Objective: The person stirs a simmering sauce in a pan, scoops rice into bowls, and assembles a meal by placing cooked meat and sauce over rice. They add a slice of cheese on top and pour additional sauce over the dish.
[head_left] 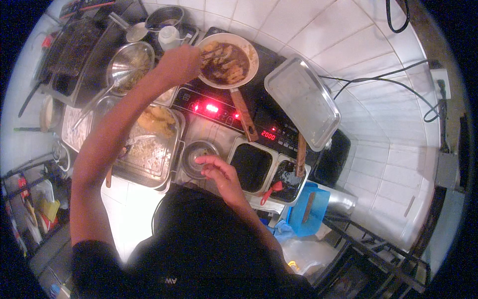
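Wears a black shirt nearest the lens, with the left arm stretched far forward. Has the left hand at the left rim of one white pan, fingers curled in tightly; cannot tell the contents of that grip. Shows brown sauce in the pan, with several golden chunks, too merged to count. Has the pan on a dark hob, wooden handle slanting back toward the body. Has the right hand over the right side of one round bowl, thumb and fingers bent, a narrow gap apart; cannot make out the bowl's contents.

Shows to the left one rack tray, with golden fried pieces at the far end, also beyond counting. Shows to the right two tubs side by side, both dark inside, with one red spoon over the right one's near rim. Has beyond them one steel tray. Counts at the far left one strainer, one white bottle and one pot.
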### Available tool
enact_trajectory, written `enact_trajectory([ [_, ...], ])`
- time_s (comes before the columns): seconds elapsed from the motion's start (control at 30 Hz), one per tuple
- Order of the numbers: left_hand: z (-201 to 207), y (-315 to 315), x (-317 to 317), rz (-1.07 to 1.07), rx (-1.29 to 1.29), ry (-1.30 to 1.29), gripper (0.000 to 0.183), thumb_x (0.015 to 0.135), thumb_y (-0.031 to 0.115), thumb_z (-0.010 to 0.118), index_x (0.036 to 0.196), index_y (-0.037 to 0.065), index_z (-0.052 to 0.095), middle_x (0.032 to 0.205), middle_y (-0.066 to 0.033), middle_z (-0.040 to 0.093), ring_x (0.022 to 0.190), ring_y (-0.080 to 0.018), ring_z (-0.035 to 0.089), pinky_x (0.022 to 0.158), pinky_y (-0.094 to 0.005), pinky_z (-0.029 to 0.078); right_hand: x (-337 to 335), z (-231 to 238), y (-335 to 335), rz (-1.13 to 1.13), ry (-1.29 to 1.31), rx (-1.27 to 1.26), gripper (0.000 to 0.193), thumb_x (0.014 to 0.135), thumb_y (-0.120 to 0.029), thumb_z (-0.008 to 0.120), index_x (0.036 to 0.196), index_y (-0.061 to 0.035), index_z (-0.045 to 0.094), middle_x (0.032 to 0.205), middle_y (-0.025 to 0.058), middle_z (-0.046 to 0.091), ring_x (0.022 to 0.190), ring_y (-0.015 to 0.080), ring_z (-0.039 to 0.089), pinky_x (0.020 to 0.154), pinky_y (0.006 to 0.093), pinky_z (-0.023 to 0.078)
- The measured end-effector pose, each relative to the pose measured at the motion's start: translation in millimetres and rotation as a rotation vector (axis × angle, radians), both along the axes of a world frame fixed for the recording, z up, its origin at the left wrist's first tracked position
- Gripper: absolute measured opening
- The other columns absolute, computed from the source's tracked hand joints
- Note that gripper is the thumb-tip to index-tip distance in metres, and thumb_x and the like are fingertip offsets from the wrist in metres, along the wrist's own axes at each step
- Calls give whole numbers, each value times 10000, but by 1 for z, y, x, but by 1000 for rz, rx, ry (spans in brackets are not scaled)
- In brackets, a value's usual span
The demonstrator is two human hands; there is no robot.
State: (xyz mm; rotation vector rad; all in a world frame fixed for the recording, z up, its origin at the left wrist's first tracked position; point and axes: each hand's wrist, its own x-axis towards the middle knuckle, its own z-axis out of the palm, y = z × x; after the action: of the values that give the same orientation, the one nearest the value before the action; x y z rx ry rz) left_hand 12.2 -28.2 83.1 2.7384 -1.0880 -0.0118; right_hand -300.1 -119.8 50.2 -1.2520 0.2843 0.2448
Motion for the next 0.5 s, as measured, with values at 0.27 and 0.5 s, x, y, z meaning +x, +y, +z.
enact_trajectory([
  [0.27, -37, -11, 28, -5, 96, 100, 230, 800, 168, 619, 876, -21, 725, 813, -270, 699, 788, -430, 711, 727, -520, 585, 0, 0, 1, 7, -10, -9, 325, 937, -93, 526, 1225, -47, 672, 1055, 21, 650, 964, 116, 586, 913, 276, 474],
  [0.5, -14, -22, 6, 15, -20, 64, 209, 789, 153, 616, 857, -9, 730, 846, -257, 710, 805, -425, 717, 726, -526, 584, -1, -2, 3, -4, 9, 20, 325, 937, -92, 530, 1224, -49, 674, 1057, 23, 657, 967, 117, 585, 911, 273, 471],
])
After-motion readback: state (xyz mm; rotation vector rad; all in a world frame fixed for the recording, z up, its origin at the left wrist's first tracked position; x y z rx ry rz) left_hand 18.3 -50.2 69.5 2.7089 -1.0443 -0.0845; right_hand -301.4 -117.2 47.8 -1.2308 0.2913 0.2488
